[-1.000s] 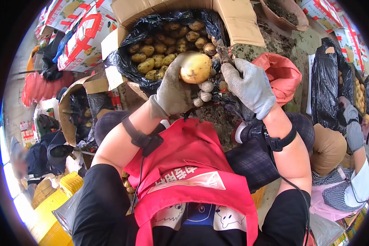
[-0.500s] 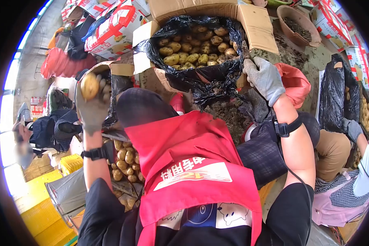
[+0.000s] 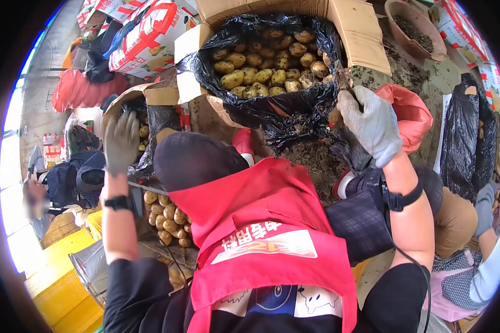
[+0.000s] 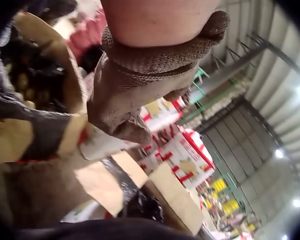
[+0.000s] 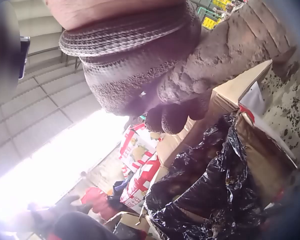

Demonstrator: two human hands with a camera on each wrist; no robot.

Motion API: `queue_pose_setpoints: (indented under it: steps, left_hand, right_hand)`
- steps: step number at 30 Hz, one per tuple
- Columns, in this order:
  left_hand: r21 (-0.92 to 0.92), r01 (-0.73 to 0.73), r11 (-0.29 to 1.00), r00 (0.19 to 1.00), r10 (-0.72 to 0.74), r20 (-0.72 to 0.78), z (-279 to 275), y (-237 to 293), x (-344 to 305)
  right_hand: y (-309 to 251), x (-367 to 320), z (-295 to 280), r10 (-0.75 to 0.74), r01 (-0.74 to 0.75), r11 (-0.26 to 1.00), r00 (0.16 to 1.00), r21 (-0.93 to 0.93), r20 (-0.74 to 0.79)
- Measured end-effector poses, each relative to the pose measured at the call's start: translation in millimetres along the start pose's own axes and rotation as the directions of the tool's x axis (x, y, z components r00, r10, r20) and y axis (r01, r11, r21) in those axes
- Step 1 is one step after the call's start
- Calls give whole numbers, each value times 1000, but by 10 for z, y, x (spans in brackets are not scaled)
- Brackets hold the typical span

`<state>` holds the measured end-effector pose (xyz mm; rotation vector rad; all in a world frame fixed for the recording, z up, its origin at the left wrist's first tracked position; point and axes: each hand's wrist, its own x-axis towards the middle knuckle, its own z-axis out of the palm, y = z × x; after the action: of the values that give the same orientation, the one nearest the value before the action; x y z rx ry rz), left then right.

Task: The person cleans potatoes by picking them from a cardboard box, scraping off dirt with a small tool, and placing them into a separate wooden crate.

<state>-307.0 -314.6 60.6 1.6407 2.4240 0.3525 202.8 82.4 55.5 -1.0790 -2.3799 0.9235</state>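
Note:
My left hand [image 3: 120, 143], in a dirty grey work glove, is over the small carton [image 3: 162, 96] at my left, its fingers loosely extended with no potato in them. In the left wrist view the gloved hand [image 4: 135, 90] hangs beside that carton, which has a black liner and a few potatoes. My right hand [image 3: 372, 123], also gloved, grips a long mud-caked thing [image 5: 230, 55] at the right edge of the large carton; its kind cannot be told. Dirty potatoes [image 3: 264, 58] fill the large carton's black plastic liner [image 3: 244, 105].
Cleaner potatoes [image 3: 169, 219] lie in a container by my left thigh. A red plastic bag [image 3: 408, 119] stands right of my right hand, with a basin of soil [image 3: 416, 33] beyond. Printed potato cartons [image 3: 150, 41] are stacked at back left. Another person's gloved hand [image 3: 485, 205] is at far right.
My left hand has carried a large potato from the big carton to the small left one and released it. My right hand keeps its grip on the muddy thing.

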Motion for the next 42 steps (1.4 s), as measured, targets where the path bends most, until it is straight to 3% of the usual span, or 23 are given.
queue_pose_setpoints:
  steps: [1, 2, 4, 7, 9, 11, 13, 15, 16, 18, 19, 21, 23, 25, 29, 31, 32, 35, 36, 37, 40, 41, 42]
  left_hand:
    - [-690, 192, 698, 980, -172, 98, -127, 372, 540]
    - [-957, 288, -26, 930, -229, 286, -175, 643, 1014]
    - [-844, 408, 349, 900, -1, 435, -108, 1231, 1799]
    - [-369, 544, 754, 716, -188, 672, 519, 2010, 2653]
    - [-10, 421, 907, 533, -239, 812, 1251, 2008, 3021]
    - [376, -65, 924, 516, -292, 805, 1748, 2163, 3196]
    - [419, -83, 904, 277, -382, 881, 2072, 2286, 3276]
    - [448, -168, 878, 489, -321, 811, 2794, 1766, 3064]
    - [443, -175, 879, 479, -317, 819, 3242, 1457, 3197]
    - [126, -663, 738, 85, -92, 992, 3860, 650, 3180]
    - [122, -664, 738, 80, -93, 992, 3107, 438, 3046]
    - [371, 47, 927, 162, -374, 913, 2481, 1913, 3325]
    - [186, 177, 966, 136, -212, 968, 2367, 1722, 3284]
    - [-278, 709, 648, 341, 30, 940, 1862, 1996, 3092]
    - [-665, 586, 463, 592, 316, 742, 1263, 2726, 2578]
    - [-853, 470, 225, 726, 451, 519, 1139, 3002, 2289]
    - [-780, 626, -22, 698, 462, 547, 1140, 3050, 2163]
    - [-571, 691, -443, 723, 429, 542, 1218, 3337, 1891]
    - [-857, 485, -175, 873, 164, 460, 1332, 3482, 1781]
    - [-857, 483, -181, 873, 173, 456, 1360, 3548, 1725]
    - [-562, 573, -597, 812, 319, 489, 1428, 3722, 1632]
    - [-555, 573, -604, 812, 323, 487, 1475, 3745, 1617]
    - [-787, 491, -373, 871, 220, 439, 1513, 3752, 1612]
  right_hand:
    - [-14, 13, 8, 7, -7, 1000, 1000, 2, 6]
    - [-36, 26, 5, -30, 30, 999, 999, -26, -13]
    - [-89, 71, -13, -56, 55, 998, 998, -34, -25]
    - [-46, 162, -27, -55, 55, 998, 998, -10, 5]
    - [-49, 241, -21, -16, 15, 1000, 1000, 21, 9]
    - [-34, 317, -45, -2, 1, 1000, 1000, 15, 19]
    - [-4, 378, -61, 25, -26, 999, 999, 25, 43]
    - [20, 418, -75, 4, -5, 1000, 999, 30, 40]
    - [43, 424, -62, -15, 15, 1000, 1000, 21, 13]
    - [69, 440, -77, -3, 2, 1000, 1000, 27, 26]
    - [69, 443, -86, -8, 6, 999, 999, 34, 31]
    - [69, 440, -91, -13, 12, 1000, 1000, 25, 27]
    - [59, 412, -99, -26, 26, 1000, 999, 7, 18]
    - [52, 372, -84, -70, 70, 998, 997, -2, -14]
    - [-41, 278, -64, 1, 5, 998, 997, -67, 83]
    - [-54, 224, -32, 16, -5, 996, 994, -91, 113]
    - [-47, 191, 10, 23, -13, 997, 992, -79, 124]
    - [-75, 109, 2, 42, -36, 999, 987, -39, 157]
    - [-57, 88, 24, 52, -46, 998, 984, -36, 173]
    - [-33, 73, 42, 64, -58, 998, 980, -34, 190]
    - [-4, 48, 47, 73, -59, 996, 973, -70, 218]
    - [-11, 34, 44, 64, -47, 996, 970, -74, 234]
    - [-93, 9, 31, 69, -46, 995, 962, -90, 265]
